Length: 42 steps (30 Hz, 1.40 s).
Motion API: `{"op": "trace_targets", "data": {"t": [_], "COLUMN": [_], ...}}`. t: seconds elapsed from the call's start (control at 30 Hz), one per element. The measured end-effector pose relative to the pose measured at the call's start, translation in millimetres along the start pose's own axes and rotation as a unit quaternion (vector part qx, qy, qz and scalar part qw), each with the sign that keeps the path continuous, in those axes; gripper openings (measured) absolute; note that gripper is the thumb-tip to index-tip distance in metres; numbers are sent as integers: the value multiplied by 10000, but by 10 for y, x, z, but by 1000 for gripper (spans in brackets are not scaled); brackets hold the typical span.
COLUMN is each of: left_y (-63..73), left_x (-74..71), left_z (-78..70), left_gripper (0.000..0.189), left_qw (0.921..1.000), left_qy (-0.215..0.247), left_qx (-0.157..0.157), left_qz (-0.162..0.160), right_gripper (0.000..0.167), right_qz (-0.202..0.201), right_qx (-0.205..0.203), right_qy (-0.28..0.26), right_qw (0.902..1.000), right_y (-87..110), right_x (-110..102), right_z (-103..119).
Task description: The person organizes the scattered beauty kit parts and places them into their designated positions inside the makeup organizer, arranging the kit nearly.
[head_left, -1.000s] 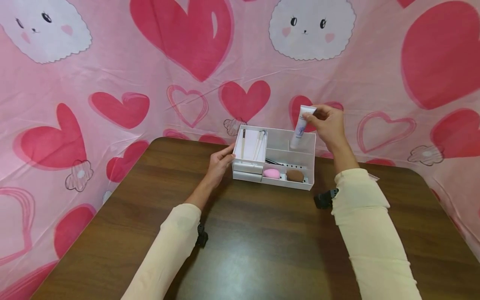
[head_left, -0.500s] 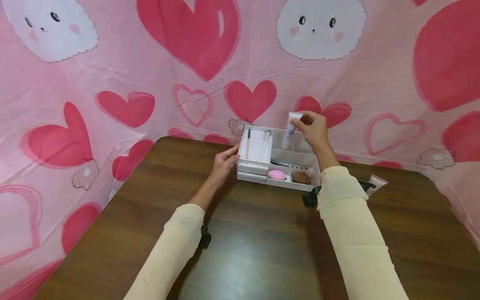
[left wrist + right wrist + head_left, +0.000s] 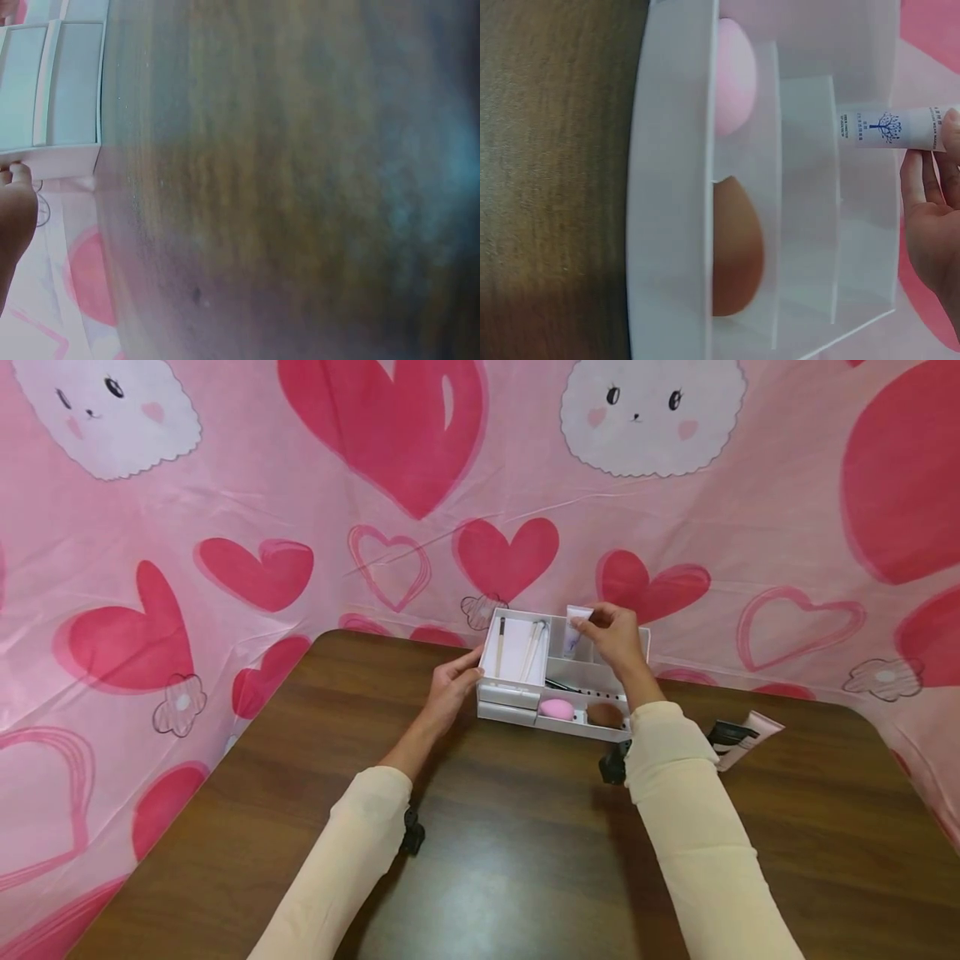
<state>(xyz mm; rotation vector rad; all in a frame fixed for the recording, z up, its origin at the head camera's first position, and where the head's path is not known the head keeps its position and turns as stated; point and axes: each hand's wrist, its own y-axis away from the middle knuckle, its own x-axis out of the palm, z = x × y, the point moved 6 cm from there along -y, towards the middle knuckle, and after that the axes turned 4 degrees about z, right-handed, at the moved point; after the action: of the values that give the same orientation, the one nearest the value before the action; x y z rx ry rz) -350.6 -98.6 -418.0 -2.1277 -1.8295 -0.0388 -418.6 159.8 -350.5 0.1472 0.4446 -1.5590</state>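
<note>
A white cosmetics organizer (image 3: 507, 713) stands toward the back of the table. My left hand (image 3: 448, 687) touches its left side with mostly straight fingers; in the left wrist view that hand is partly cut off at the edge. Between thumb and fingers, my right hand (image 3: 619, 637) pinches the top of a white squeeze tube (image 3: 889, 129) with a blue tree print. The tube is upright, its lower end inside the organizer's back compartment. A pink makeup sponge (image 3: 557, 709) and a brown one (image 3: 736, 251) lie in the front compartment.
Makeup brushes (image 3: 501, 647) lie in the organizer's upper left tray, and a thin black stick (image 3: 561, 686) lies in a middle slot. Right of the organizer, partly behind my right sleeve, are a black tube (image 3: 726, 735) and a pale pink tube (image 3: 753, 739). A heart-printed cloth (image 3: 420, 693) hangs behind.
My right hand has moved left and down, lowering the white squeeze tube into the back compartment. The black and pale pink tubes have come into view. The left hand stays at the organizer's side.
</note>
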Motion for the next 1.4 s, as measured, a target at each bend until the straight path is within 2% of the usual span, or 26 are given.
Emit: {"op": "trace_targets", "data": {"t": [0.4,1.2,1.4], "left_y": [-24,-13,-22], "left_x": [-13,8,-1], "left_z": [25,15,23], "left_gripper": [49,51,51], "left_qw": [10000,10000,10000], "left_qy": [37,11,-7], "left_qx": [4,28,34], "left_qz": [8,62,70], "right_gripper": [39,37,37], "right_qz": [187,481,483], "right_qx": [-31,-41,-208], "right_qy": [168,81,-5], "right_qw": [9997,9988,9986], "right_y": [-5,-13,-7], "right_x": [75,28,-11], "right_z": [-190,-182,-105]}}
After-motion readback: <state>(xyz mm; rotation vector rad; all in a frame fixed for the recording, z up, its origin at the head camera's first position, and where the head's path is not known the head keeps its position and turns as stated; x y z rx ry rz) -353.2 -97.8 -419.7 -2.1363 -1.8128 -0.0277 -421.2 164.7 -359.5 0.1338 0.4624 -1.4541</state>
